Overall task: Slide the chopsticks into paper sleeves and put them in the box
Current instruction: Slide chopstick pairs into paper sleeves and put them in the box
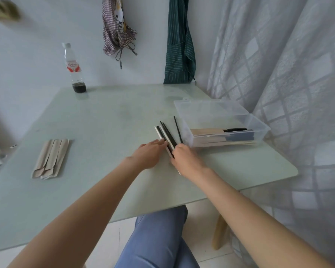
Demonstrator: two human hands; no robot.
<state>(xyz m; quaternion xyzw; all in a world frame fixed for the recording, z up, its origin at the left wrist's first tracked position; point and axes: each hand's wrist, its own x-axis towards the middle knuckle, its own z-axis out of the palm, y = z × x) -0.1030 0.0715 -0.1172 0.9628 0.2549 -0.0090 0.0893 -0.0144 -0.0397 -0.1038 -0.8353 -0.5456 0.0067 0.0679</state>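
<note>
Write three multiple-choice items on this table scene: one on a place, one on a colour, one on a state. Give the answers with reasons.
1. Where do the paper sleeves lie?
A. inside the box
B. on the table's left part
C. under the bottle

2. What colour is the liquid in the bottle?
A. dark
B. orange
C. green

3. How is the clear box?
A. shut
B. upside down
C. open, with sleeved chopsticks inside

Answers:
1 B: the sleeves sit in a stack far left of both hands, on the table.
2 A: a dark layer fills only the bottle's bottom.
3 C: its lid stands back and sleeved pairs lie in it, while the left hand and right hand gather loose chopsticks beside it.
</note>
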